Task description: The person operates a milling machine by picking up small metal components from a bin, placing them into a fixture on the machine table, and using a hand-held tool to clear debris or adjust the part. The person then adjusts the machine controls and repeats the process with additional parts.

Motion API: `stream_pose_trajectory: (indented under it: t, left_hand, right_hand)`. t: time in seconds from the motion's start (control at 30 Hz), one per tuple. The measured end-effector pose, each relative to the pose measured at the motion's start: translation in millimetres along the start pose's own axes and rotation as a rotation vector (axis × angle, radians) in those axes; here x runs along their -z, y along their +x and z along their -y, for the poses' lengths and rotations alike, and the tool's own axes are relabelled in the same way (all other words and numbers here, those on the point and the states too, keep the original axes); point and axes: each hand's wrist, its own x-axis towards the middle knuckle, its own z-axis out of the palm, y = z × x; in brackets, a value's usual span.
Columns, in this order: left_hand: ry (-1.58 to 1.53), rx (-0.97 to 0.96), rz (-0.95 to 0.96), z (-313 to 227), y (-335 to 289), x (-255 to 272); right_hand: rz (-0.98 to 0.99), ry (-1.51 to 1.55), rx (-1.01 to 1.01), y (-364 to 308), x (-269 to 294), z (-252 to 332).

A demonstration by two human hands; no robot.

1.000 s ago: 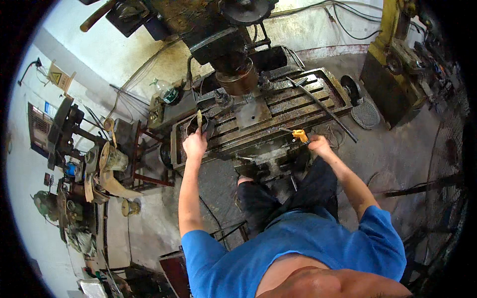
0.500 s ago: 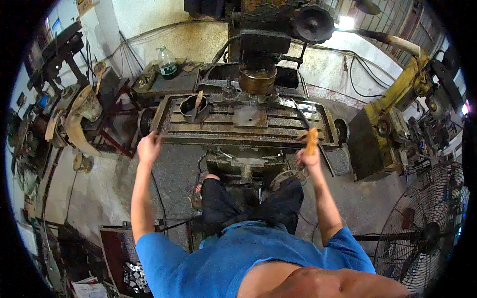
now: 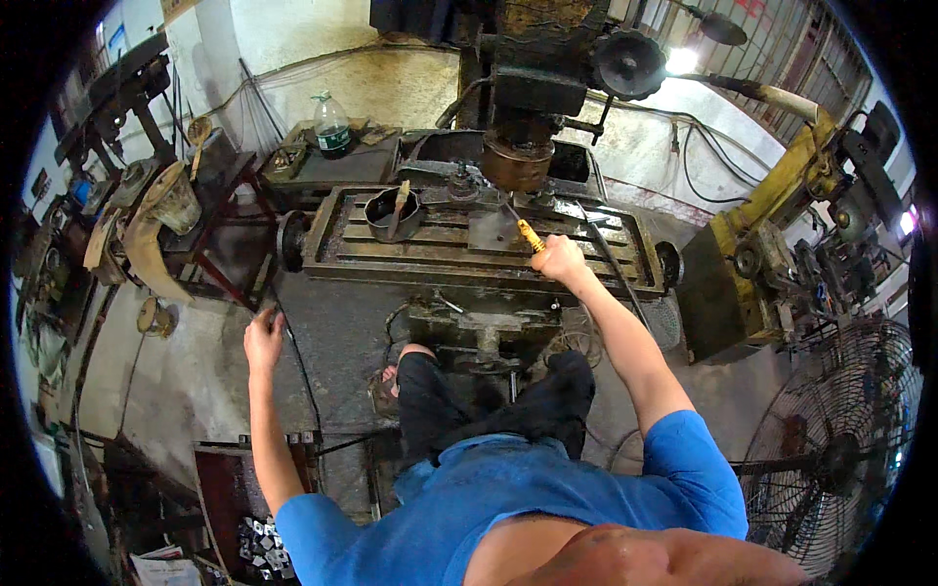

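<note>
My right hand [image 3: 560,259] is closed around the yellow handle of a screwdriver-like tool [image 3: 531,234]. Its thin shaft points up and left, over the flat metal block [image 3: 493,232] on the slotted machine table [image 3: 391,256]. Just above the tool's tip is the round brown spindle head [image 3: 516,161]. My left hand [image 3: 264,340] hangs off the table's left end, below the handwheel [image 3: 292,241]. Its fingers are loosely bent and somewhat apart, and I see nothing in them. A dark pot [image 3: 376,230] with a brush [image 3: 399,210] in it stands on the table's left part.
A bar [image 3: 611,256] leans over the table's right side. At the back left, a plastic bottle [image 3: 332,127] stands on a bench. A caged fan [image 3: 835,449] is near on the right, and small metal parts [image 3: 264,549] lie in a tray at lower left.
My right hand has brought the yellow-handled tool left and forward, from the table's right front edge to over the metal block. My left hand has dropped away from the table's left end.
</note>
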Motion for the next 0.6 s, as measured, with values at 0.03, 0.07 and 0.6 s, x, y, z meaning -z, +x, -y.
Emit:
stream_pose_trajectory:
  t: [0.03, 0.07, 0.6]
  left_hand:
    - [0.017, 0.02, -0.002, 1, -6, 4]
    - [0.034, 0.038, -0.003, -1, -14, 9]
    - [-1.085, 0.225, 0.45, -90, -24, -88]
  right_hand:
    - [0.022, -0.003, -0.01, -1, 2, 2]
    - [0.044, -0.007, -0.021, -5, 7, 3]
    - [0.344, 0.201, 0.499, -139, 2, 68]
